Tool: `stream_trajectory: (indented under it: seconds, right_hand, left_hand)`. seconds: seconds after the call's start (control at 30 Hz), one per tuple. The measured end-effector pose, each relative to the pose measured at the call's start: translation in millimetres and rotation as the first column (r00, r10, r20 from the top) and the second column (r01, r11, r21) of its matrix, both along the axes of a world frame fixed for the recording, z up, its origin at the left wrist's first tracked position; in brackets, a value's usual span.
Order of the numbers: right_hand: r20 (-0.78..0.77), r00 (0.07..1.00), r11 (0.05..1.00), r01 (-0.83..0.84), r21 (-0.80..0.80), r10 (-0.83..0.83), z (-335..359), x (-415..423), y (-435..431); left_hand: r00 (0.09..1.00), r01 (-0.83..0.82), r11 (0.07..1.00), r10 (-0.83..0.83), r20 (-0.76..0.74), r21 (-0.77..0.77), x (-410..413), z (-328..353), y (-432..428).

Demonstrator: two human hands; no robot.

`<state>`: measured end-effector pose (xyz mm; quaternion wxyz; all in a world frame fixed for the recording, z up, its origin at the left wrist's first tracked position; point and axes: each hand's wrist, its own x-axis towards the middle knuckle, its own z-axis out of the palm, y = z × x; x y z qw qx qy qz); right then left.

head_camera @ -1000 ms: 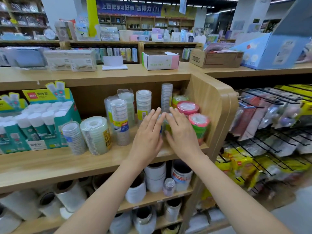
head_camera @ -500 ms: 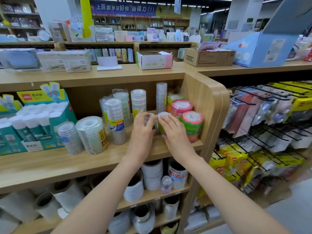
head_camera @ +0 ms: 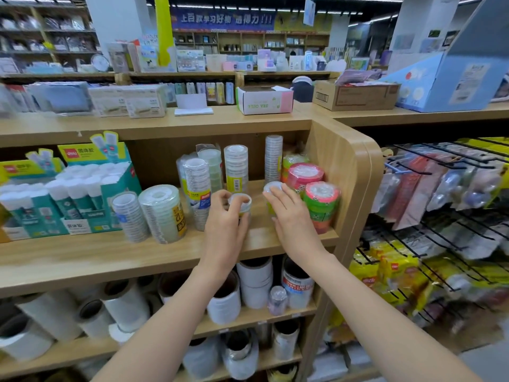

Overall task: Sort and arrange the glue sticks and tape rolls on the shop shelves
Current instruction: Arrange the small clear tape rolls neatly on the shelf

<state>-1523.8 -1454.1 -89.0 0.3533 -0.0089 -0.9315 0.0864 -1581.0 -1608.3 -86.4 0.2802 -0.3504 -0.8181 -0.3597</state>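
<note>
Your left hand (head_camera: 224,230), centre frame, curls its fingers round a short stack of clear tape (head_camera: 240,202) standing on the wooden shelf (head_camera: 82,257). Your right hand (head_camera: 293,219), just right of it, lays near-straight fingers over the top of a second tape stack (head_camera: 272,187); your palm hides its body, and whether the thumb grips it cannot be told. At left of the shelf stand teal glue stick boxes (head_camera: 82,197), their left end cut off by the frame edge. Blurred packets (head_camera: 413,188) hang at right of frame, too smeared to read. Pink-and-green tape rolls (head_camera: 321,201) sit against the shelf's right wall, just beside your right hand. Taller clear tape stacks (head_camera: 198,183) crowd mid-shelf behind your left hand.
</note>
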Motion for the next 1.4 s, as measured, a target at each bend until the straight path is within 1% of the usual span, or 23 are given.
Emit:
stream_trajectory:
  seconds: [0.07, 0.13, 0.23, 0.4, 0.5, 0.63, 0.73, 0.8, 0.93, 1.0, 1.17, 1.3, 1.4]
  right_hand:
    - [-0.004, 1.000, 1.000, 0.015, -0.006, -0.015, -1.3, -0.5, 1.0]
    - [-0.019, 1.000, 0.999, 0.005, -0.050, -0.006, -3.8, 0.5, 4.7]
    - [-0.058, 0.998, 0.991, -0.038, -0.125, 0.031, -7.1, 1.2, 8.1]
    - [-0.135, 0.982, 0.974, -0.154, -0.166, 0.132, -8.0, 1.9, 2.4]
    - [-0.143, 0.976, 0.969, -0.188, -0.161, 0.166, -11.8, 3.2, 2.3]
    - [-0.149, 0.974, 0.974, -0.188, -0.127, 0.168, -17.9, 6.3, 6.0]
    - [-0.171, 0.962, 0.973, -0.225, -0.047, 0.214, -20.3, 11.1, 9.3]
    - [-0.167, 0.969, 0.982, -0.188, -0.009, 0.183, -21.1, 14.2, 12.0]
    - [-0.139, 0.989, 0.999, -0.044, 0.007, 0.045, -27.6, 14.8, 8.8]
    - [-0.122, 0.992, 0.999, -0.041, 0.015, 0.043, -31.5, 15.1, 5.8]
    - [-0.128, 0.979, 0.976, -0.176, -0.127, 0.160, -27.0, 22.0, 10.1]
    - [-0.116, 0.947, 0.937, -0.314, -0.152, 0.298, -25.7, 21.6, -9.8]
    - [-0.092, 0.917, 0.891, -0.399, -0.217, 0.388, -22.7, 7.6, -30.2]
  left_hand:
    - [1.000, -0.019, 1.000, 0.019, 0.002, 0.004, 3.2, -3.4, -5.1]
    - [0.999, -0.049, 0.999, 0.049, 0.018, 0.002, 6.0, -5.8, -6.9]
    - [0.997, -0.068, 0.998, 0.068, 0.022, -0.012, 9.6, -6.3, -8.1]
    - [0.992, -0.129, 0.992, 0.129, -0.014, -0.004, 13.2, -7.8, -17.5]
    - [0.984, -0.177, 0.984, 0.177, 0.006, -0.004, 13.4, -9.7, -20.2]
    - [0.977, -0.214, 0.976, 0.215, 0.008, -0.025, 14.8, -12.9, -18.0]
    - [0.972, -0.235, 0.972, 0.235, 0.009, -0.023, 16.2, -18.0, -16.5]
    - [0.971, -0.239, 0.971, 0.239, 0.020, -0.014, 16.4, -20.6, -14.4]
    - [0.970, -0.243, 0.970, 0.243, 0.031, -0.005, 14.5, -21.6, -10.2]
    - [0.972, -0.234, 0.972, 0.234, 0.035, 0.001, 13.6, -21.5, -10.0]
    - [0.974, -0.228, 0.973, 0.227, 0.023, 0.045, 14.8, -22.3, -16.1]
    - [0.971, -0.240, 0.968, 0.240, 0.015, 0.076, 14.7, -21.9, -27.3]
    - [0.966, -0.260, 0.960, 0.258, 0.033, 0.104, 15.1, -22.9, -41.9]
